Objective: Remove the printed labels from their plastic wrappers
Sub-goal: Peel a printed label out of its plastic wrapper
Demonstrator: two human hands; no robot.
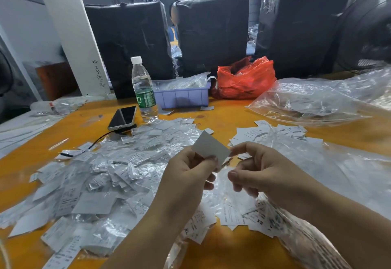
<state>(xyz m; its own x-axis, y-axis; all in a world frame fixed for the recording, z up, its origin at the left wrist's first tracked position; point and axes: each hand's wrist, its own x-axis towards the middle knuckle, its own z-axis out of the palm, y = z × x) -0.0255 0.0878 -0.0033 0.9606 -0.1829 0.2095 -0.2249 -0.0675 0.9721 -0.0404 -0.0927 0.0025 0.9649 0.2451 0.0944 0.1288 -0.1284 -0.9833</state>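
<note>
a blank-backed white label (211,147) is pinched at its lower edge by the left hand (190,175) and at its right corner by the right hand (256,169), above the bench (232,112). its clear wrapper appears already off, though this cannot be confirmed. left of the hands a large heap of wrapped labels (101,175) remains; bare labels (270,134) are piled beyond the right hand, so much seems left.

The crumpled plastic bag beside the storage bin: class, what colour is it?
Red-orange; the plastic bag shows clearly in the head view, right of the lilac storage bin.
</note>
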